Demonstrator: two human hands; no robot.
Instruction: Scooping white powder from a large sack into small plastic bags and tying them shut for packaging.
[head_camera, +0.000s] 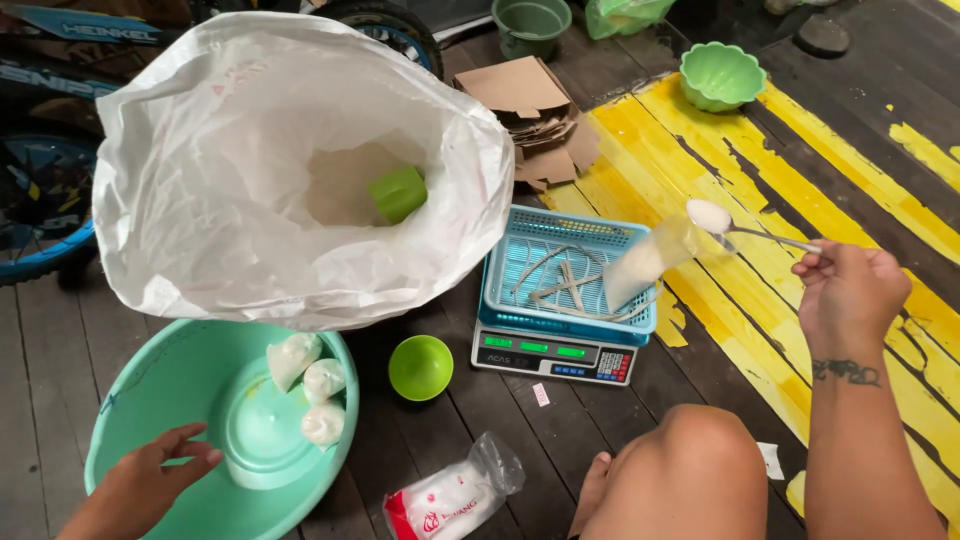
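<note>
Right hand (848, 296) grip clamps a heaped spoon (745, 230) over the open bag (640, 265) on the scale (553, 352); left hand (150, 480), fingers apart, hovers over the basin (130, 400) holding three filled bags (315, 385); filling appears unfinished.

I'm seeing teal basin (130, 400), light-blue basket (560, 245), lime-green small bowl (420, 366), white sack (200, 180), yellow-streaked dark floorboards (760, 170).

Head view — steeply down, close

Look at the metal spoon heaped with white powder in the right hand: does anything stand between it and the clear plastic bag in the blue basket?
Nothing visible does. The metal spoon in the right hand hangs at the open top of the clear plastic bag, which leans in the blue basket.
</note>
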